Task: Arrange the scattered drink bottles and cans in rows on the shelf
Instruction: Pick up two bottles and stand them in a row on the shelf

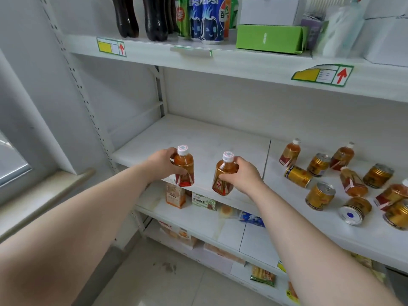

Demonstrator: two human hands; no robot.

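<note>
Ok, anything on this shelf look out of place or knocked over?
Yes. On the right half of the white metal shelf, drinks are scattered: one gold metal can lies on its side, a second can shows its silver base, and an amber plastic bottle lies flat. No spill visible.

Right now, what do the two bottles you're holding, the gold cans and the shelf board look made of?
Left bottle and right bottle: likely clear plastic, glossy; amber drink shows through, white screw caps. Gold cans: likely metal, shiny printed sides, silvery rims and ends. Shelf board: seemingly painted metal, matte white, though the look leaves it open.
</note>
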